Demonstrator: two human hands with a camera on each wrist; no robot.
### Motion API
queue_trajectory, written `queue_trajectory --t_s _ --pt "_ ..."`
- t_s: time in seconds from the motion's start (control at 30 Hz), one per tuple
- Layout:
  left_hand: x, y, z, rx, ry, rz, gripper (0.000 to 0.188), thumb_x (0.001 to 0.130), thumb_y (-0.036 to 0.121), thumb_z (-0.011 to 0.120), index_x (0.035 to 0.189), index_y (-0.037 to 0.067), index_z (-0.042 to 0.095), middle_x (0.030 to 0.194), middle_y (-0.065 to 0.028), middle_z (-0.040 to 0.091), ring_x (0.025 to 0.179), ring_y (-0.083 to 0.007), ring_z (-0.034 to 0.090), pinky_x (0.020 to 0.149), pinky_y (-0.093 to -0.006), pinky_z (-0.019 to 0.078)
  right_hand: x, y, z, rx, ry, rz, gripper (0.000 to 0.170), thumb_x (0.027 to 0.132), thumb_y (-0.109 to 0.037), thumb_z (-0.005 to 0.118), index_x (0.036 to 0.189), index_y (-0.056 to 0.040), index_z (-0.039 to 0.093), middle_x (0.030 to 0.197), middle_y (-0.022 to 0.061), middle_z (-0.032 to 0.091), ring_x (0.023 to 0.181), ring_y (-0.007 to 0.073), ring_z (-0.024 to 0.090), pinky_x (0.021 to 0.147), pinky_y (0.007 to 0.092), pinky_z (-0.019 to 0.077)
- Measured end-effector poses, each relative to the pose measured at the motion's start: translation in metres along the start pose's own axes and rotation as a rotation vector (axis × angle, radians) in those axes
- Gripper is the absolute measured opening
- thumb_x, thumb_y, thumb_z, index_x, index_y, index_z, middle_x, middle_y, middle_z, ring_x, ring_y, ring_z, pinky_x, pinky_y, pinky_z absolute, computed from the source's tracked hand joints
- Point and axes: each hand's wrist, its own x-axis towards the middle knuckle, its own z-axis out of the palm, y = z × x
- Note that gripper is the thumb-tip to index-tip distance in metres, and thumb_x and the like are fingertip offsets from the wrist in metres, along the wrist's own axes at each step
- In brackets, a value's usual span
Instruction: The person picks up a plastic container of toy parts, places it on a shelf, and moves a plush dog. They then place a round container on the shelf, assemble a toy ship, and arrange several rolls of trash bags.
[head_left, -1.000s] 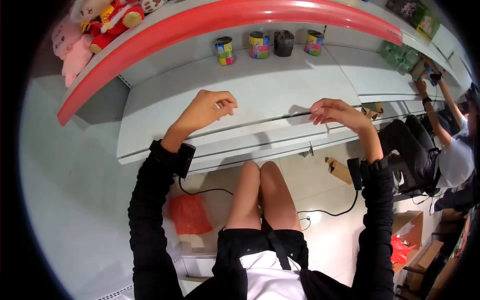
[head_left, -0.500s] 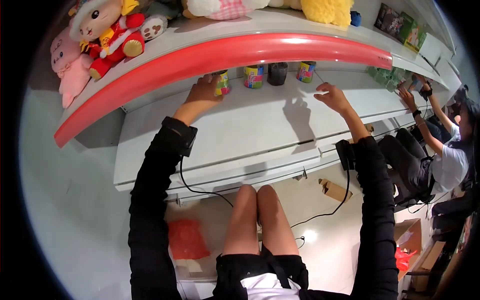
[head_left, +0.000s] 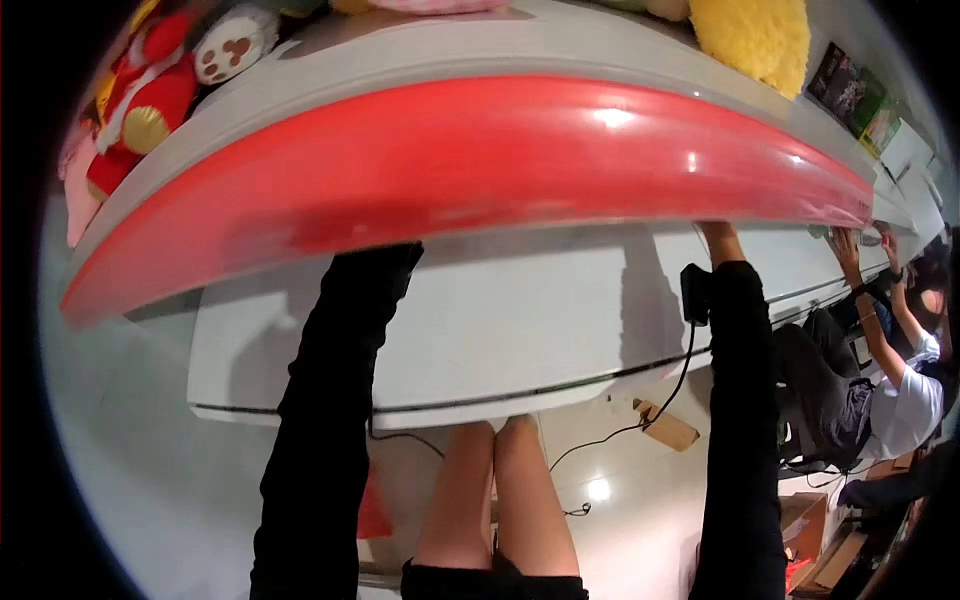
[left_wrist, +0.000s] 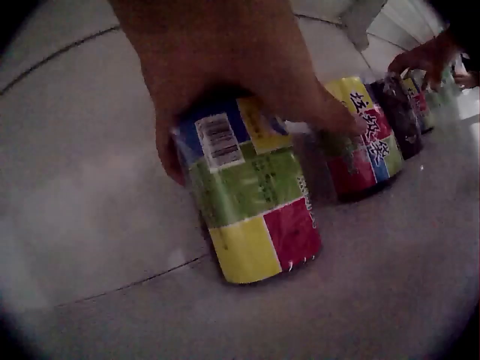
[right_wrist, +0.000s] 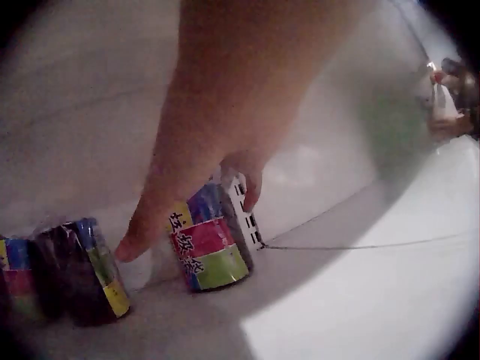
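Note:
In the left wrist view my left hand (left_wrist: 232, 60) is over the top of a roll of garbage bags (left_wrist: 251, 195) with a multicoloured wrapper. Its fingers come down the roll's left side, while the thumb points out to the right, overlapping a second garbage-bag roll (left_wrist: 364, 150). My right hand (right_wrist: 225, 135) reaches down over the rightmost roll (right_wrist: 210, 247) with thumb and fingers spread apart. One finger lies along the roll's right side; the thumb sticks out leftward near a dark roll (right_wrist: 82, 277). The upper shelf hides the left hand and the rolls in the head view.
The upper shelf's red front edge (head_left: 480, 150) crosses above the white lower shelf (head_left: 500, 330). Plush toys, one of them yellow (head_left: 755, 40), sit on top. Another person (head_left: 890, 400) works at the right. A cardboard box (head_left: 667, 425) lies on the floor.
Both hands have moved forward, deeper under the red-edged shelf, to the garbage-bag rolls. The head view has come closer, so the red edge now covers the rolls.

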Motion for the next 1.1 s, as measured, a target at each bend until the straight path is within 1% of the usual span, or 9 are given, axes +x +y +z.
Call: queue_trajectory --t_s 0.13,0.43,0.7,0.83,0.93,0.97,1.0,1.03,1.1 --pt "0.001 0.007 0.006 0.009 -0.029 -0.009 0.074 0.064 0.040 0.071 0.125 0.009 0.041 0.123 -0.0157 0.046 0.115 -0.0307 0.042 0.095 -0.0419 0.0323 -0.009 -0.015 0.012 0.042 -0.016 -0.025 0.075 0.054 -0.034 0.081 0.118 -0.0107 0.050 0.120 0.0113 0.049 0.113 0.0264 0.043 0.096 0.0376 0.0338" --pt "0.014 0.002 0.014 -0.022 -0.038 0.002 0.074 0.064 0.040 0.072 0.124 0.010 0.041 0.122 -0.0151 0.046 0.114 -0.0306 0.042 0.095 -0.0421 0.0324 -0.013 -0.035 0.050 0.039 -0.050 -0.095 0.074 0.054 -0.036 0.080 0.117 -0.0109 0.051 0.120 0.0114 0.049 0.114 0.0272 0.043 0.096 0.0378 0.0338" --pt "0.009 0.005 0.016 -0.104 -0.064 0.023 0.075 0.063 0.040 0.072 0.124 0.011 0.041 0.122 -0.0145 0.047 0.114 -0.0306 0.043 0.095 -0.0422 0.0324 0.007 -0.047 0.076 -0.024 -0.065 -0.160 0.074 0.054 -0.037 0.080 0.117 -0.0111 0.052 0.120 0.0115 0.049 0.114 0.0278 0.042 0.096 0.0381 0.0339" --pt "-0.006 0.008 0.018 -0.192 -0.091 0.052 0.075 0.063 0.041 0.072 0.124 0.011 0.042 0.122 -0.0142 0.047 0.114 -0.0306 0.043 0.095 -0.0423 0.0325 0.011 -0.055 0.084 -0.109 -0.081 -0.188 0.074 0.053 -0.037 0.080 0.116 -0.0112 0.052 0.120 0.0115 0.049 0.114 0.0282 0.042 0.096 0.0382 0.0339" --pt "-0.022 0.019 0.017 -0.115 -0.028 0.201 0.075 0.062 0.041 0.072 0.124 0.012 0.042 0.121 -0.0140 0.047 0.113 -0.0305 0.043 0.095 -0.0423 0.0325 0.006 -0.057 0.094 -0.262 -0.089 -0.237 0.075 0.052 -0.043 0.078 0.116 -0.0117 0.053 0.124 0.0126 0.045 0.114 0.0309 0.042 0.096 0.0390 0.0336" --pt "-0.030 0.027 0.011 0.008 0.036 0.286 0.075 0.062 0.042 0.072 0.124 0.013 0.042 0.121 -0.0128 0.048 0.113 -0.0303 0.044 0.094 -0.0419 0.0333 0.003 -0.057 0.098 -0.318 -0.087 -0.250 0.076 0.051 -0.046 0.077 0.115 -0.0120 0.053 0.126 0.0131 0.043 0.114 0.0322 0.041 0.097 0.0394 0.0334" --pt "-0.039 0.036 0.004 0.135 0.112 0.363 0.074 0.062 0.043 0.072 0.124 0.015 0.042 0.121 -0.0117 0.048 0.112 -0.0301 0.045 0.094 -0.0414 0.0340 -0.002 -0.057 0.102 -0.396 -0.013 -0.267 0.078 0.050 -0.054 0.073 0.113 -0.0122 0.055 0.128 0.0162 0.036 0.116 0.0356 0.039 0.097 0.0406 0.0326" --pt "-0.049 0.044 -0.002 0.262 0.179 0.446 0.074 0.061 0.044 0.071 0.124 0.017 0.042 0.121 -0.0105 0.048 0.111 -0.0299 0.045 0.093 -0.0410 0.0348 -0.009 -0.056 0.103 -0.436 -0.024 -0.212 0.079 0.049 -0.055 0.073 0.112 -0.0120 0.055 0.127 0.0169 0.036 0.116 0.0359 0.038 0.097 0.0406 0.0326" --pt "-0.066 0.053 -0.004 0.322 0.064 0.227 0.076 0.057 0.050 0.070 0.121 0.018 0.045 0.116 -0.0075 0.051 0.109 -0.0285 0.046 0.087 -0.0410 0.0395 -0.030 -0.077 0.104 -0.511 -0.048 -0.097 0.080 0.047 -0.056 0.073 0.111 -0.0117 0.056 0.125 0.0182 0.036 0.117 0.0365 0.036 0.097 0.0406 0.0324"
